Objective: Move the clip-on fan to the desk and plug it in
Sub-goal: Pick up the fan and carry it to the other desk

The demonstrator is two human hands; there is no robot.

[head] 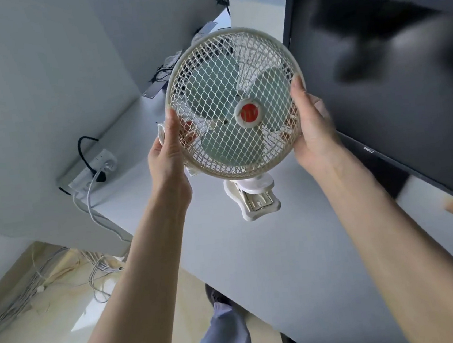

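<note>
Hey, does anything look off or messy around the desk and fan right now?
Nothing looks damaged on the fan; both hands grip its cage. The untidy spot is the tangle of pale cables on the floor under the desk, below the power strip.

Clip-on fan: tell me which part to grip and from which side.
Grip the clip-on fan by the round rim of its cage, one hand at each side, as the left hand and right hand do now. The rim is stiff and wide, the mesh face is thin, and the clip base hangs free below for setting on the desk.
</note>
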